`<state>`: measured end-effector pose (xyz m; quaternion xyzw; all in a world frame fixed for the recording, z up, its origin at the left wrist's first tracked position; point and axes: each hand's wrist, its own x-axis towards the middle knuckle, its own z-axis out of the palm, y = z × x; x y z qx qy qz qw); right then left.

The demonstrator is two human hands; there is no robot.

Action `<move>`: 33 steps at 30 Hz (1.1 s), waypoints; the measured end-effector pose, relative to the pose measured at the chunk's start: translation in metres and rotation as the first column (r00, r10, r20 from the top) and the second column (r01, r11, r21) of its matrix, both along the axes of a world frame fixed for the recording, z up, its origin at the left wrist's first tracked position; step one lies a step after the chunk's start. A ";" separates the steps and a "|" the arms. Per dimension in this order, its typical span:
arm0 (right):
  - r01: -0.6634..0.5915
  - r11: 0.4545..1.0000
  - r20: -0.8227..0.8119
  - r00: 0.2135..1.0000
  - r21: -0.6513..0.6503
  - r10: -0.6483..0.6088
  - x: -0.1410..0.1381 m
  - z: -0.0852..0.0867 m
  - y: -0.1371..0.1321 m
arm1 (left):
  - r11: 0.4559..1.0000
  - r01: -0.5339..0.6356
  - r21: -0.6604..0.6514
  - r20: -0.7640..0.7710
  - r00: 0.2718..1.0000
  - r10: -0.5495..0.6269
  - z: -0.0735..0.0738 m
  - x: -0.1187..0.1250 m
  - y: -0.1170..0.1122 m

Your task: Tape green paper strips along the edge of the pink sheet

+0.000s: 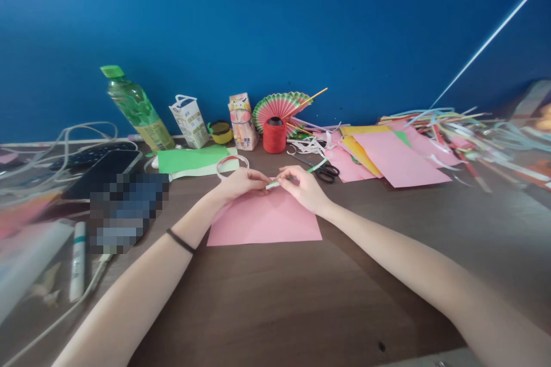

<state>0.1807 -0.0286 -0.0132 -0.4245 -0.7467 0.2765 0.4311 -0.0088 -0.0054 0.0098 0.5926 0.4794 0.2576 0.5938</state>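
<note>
Over a pink sheet of paper (263, 225), both my hands meet at a narrow green-and-white paper strip (272, 185). My left hand (241, 182) has its fingers closed at the strip's near left end. On the other side, my right hand (303, 190) pinches the strip between thumb and fingers, and its green tail runs out behind that hand to the upper right. My fingers hide part of the strip. A tape roll (219, 170) stands just behind my left hand, beside green paper (193, 159). Black-handled scissors (327, 172) lie behind my right hand.
Along the blue wall stand a green bottle (140, 109), a carton (189, 120), a small box (242, 123), a red thread spool (274, 136) and a folded paper fan (278, 109). Pink sheets (400, 157) and paper strips lie right. A phone (103, 174) and marker (78, 264) lie left.
</note>
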 end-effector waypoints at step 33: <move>0.038 0.999 0.065 0.997 0.008 -0.038 0.000 0.001 0.000 | 0.999 0.035 0.027 -0.019 0.999 -0.035 0.001 0.000 -0.002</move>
